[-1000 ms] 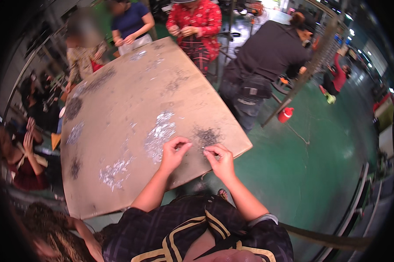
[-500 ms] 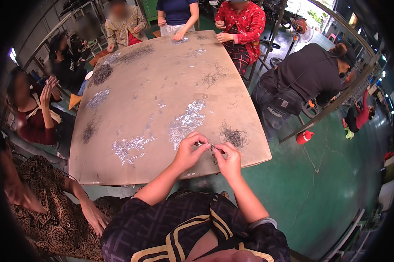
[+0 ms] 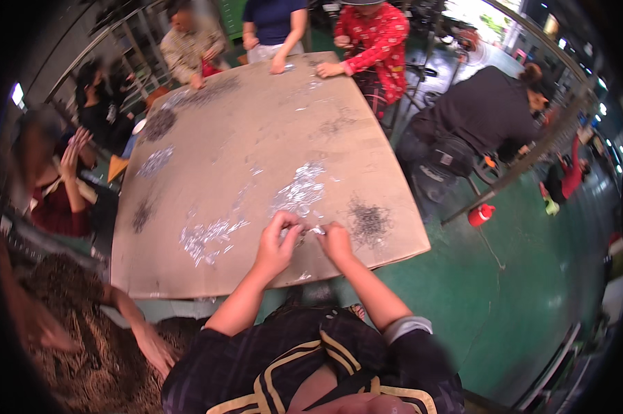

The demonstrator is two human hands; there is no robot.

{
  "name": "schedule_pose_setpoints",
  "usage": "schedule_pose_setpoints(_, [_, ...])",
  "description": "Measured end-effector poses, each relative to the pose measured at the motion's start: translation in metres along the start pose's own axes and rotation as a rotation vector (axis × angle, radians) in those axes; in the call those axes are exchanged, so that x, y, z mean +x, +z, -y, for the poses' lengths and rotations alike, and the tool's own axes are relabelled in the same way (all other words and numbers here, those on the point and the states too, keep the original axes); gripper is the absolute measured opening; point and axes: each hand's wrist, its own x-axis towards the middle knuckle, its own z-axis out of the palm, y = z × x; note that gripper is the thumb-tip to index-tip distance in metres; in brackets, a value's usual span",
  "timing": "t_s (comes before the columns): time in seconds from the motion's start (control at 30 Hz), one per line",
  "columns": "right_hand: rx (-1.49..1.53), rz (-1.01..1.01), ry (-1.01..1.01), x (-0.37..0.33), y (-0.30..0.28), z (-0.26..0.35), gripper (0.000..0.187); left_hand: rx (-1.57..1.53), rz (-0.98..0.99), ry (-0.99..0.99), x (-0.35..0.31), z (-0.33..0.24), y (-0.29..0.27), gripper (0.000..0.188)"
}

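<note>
My left hand is curled with thumb and fingers pinched together; a small dark bit shows at its fingertips, too blurred to name. Close by on the right, my right hand has its fingers drawn together, their tips at a small shiny silver piece. Whether it grips that piece cannot be made out. Just beyond both hands spreads a heap of small silver metal pieces. To the right of my right hand lies a tangled heap of thin dark metal pieces.
The brown-covered table carries another silver heap at near left and dark heaps along its left side. People sit or stand around it; a neighbour's arm is at my left. A red bottle stands on the green floor.
My hands, together at a small piece before, are now a little apart. Both have shifted left, the right one toward the silver pieces. Across the table, the person in red has reached onto the tabletop.
</note>
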Motion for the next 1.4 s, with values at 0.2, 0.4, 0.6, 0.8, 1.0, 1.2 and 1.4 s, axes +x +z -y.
schedule_pose_setpoints(0.2, [-0.073,-0.041,-0.031,0.005,0.036,-0.014,0.008,0.005,-0.033,-0.037,-0.011,0.004,-0.007,0.001])
schedule_pose_setpoints(0.4, [-0.154,0.109,0.085,0.009,0.014,-0.013,0.01,-0.011,0.046,-0.065,-0.008,0.012,0.005,0.003])
schedule_pose_setpoints(0.6, [0.177,-0.007,0.149,0.008,-0.018,-0.004,0.012,-0.035,0.102,-0.094,-0.004,0.025,0.018,0.005])
schedule_pose_setpoints(0.8, [0.925,-0.07,0.341,0.005,-0.082,0.017,0.014,0.019,0.169,-0.081,0.002,0.034,0.042,0.008])
schedule_pose_setpoints(1.0, [0.977,-0.093,0.312,-0.012,-0.125,0.038,0.009,0.199,0.241,-0.054,0.015,0.024,0.062,0.009])
schedule_pose_setpoints(1.2, [0.956,-0.131,0.288,-0.015,-0.132,0.039,0.011,0.213,0.237,-0.044,0.019,0.018,0.069,0.011])
schedule_pose_setpoints(1.4, [0.875,-0.183,0.27,-0.017,-0.132,0.045,0.011,0.226,0.246,-0.022,0.019,0.023,0.069,0.011])
